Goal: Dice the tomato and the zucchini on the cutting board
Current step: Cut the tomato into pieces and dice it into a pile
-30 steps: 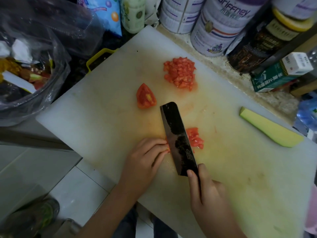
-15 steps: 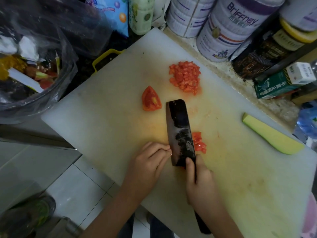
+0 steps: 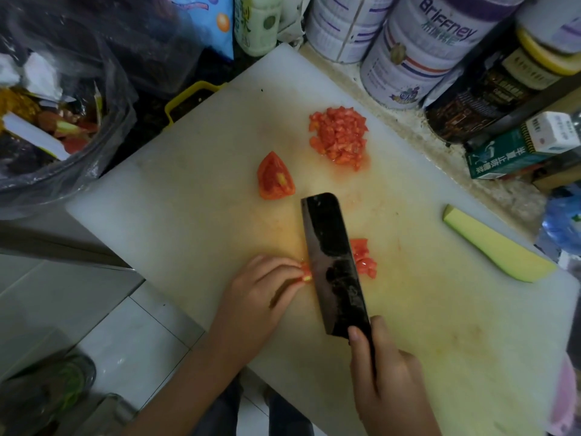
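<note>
Knife (image 3: 330,256) drawn back toward me since 0.5 s ago, dicing on the cutting board (image 3: 188,199).
Right hand (image 3: 386,382) grips it, forefinger and thumb pinching the blade heel. Left hand (image 3: 261,291), fingers curled, pins the tomato strip (image 3: 306,273) against the blade. Fresh dice (image 3: 363,258) lie right of it. Beyond I see the tomato wedge (image 3: 275,179), the diced pile (image 3: 339,138) and the zucchini (image 3: 490,247) at the right edge. Farthest, a tin (image 3: 421,48) reads "Briffney".
</note>
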A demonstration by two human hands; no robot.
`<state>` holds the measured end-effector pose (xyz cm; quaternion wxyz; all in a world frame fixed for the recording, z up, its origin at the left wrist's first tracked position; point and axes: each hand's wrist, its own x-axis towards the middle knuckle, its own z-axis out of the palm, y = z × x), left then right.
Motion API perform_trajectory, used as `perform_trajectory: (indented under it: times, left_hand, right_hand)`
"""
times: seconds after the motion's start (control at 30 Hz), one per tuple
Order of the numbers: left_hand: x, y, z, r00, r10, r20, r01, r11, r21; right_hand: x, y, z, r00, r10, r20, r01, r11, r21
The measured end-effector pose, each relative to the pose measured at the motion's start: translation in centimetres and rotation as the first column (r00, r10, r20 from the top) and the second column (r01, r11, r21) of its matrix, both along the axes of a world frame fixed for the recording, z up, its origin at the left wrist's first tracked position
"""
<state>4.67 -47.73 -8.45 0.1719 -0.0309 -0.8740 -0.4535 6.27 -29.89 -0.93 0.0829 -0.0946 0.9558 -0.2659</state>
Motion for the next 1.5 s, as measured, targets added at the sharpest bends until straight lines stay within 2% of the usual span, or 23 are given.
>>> perform_trajectory:
  times: [0.3,0.43,0.53,0.6,0.67,0.73,0.93,1.0,1.13,1.27,1.5]
  left_hand:
    - [-0.1,-0.1,-0.3,0.999,-0.029,-0.038,0.026,0.997,-0.068]
    - [-0.4,0.1,-0.4,0.999,-0.03,-0.036,0.028,0.997,-0.072]
    - [-0.7,0.1,-0.5,0.999,-0.03,-0.02,0.029,0.998,-0.062]
    - [-0.7,0.0,-0.5,0.999,-0.036,-0.018,0.034,0.998,-0.061]
    - [-0.7,-0.2,-0.5,0.999,-0.045,-0.022,0.044,0.997,-0.066]
    - [-0.6,-0.4,-0.5,0.998,-0.05,-0.027,0.048,0.996,-0.076]
    - [-0.3,-0.5,0.0,1.0,0.004,-0.027,-0.004,1.0,-0.027]
    - [-0.1,-0.5,0.1,0.999,0.032,0.002,-0.032,0.999,-0.007]
    - [0.2,-0.5,0.0,0.999,0.043,0.026,-0.041,0.996,-0.079]
    - [-0.5,-0.5,0.0,0.999,0.039,0.022,-0.037,0.995,-0.089]
    - [-0.7,-0.4,0.0,0.999,0.03,0.04,-0.026,0.997,-0.079]
  right_hand:
    - [0.2,-0.6,-0.4,0.999,0.022,-0.049,-0.019,0.998,0.054]
    - [0.4,-1.2,-0.6,0.998,0.042,0.04,-0.049,0.983,0.176]
    - [0.2,-1.8,-1.2,0.996,0.034,0.087,-0.049,0.983,0.178]
    - [-0.7,-1.8,-1.4,0.997,0.036,0.063,-0.046,0.983,0.177]
    - [-1.9,-1.9,-1.7,0.997,-0.014,0.074,0.005,0.993,0.119]
    - [-3.0,-1.9,-2.1,0.981,-0.08,0.178,0.082,0.997,-0.007]
    - [-1.6,-1.1,-0.7,0.995,-0.084,0.051,0.089,0.99,-0.108]
    - [-0.5,-0.7,-0.5,0.998,-0.059,0.036,0.062,0.996,-0.069]
    - [0.9,-0.9,-0.3,1.0,-0.012,0.027,0.013,0.999,-0.035]
    - [1.4,-1.4,-0.6,0.999,0.004,0.043,-0.007,0.997,0.076]
    - [0.5,-1.8,-1.0,0.984,-0.05,0.17,0.034,0.994,0.101]
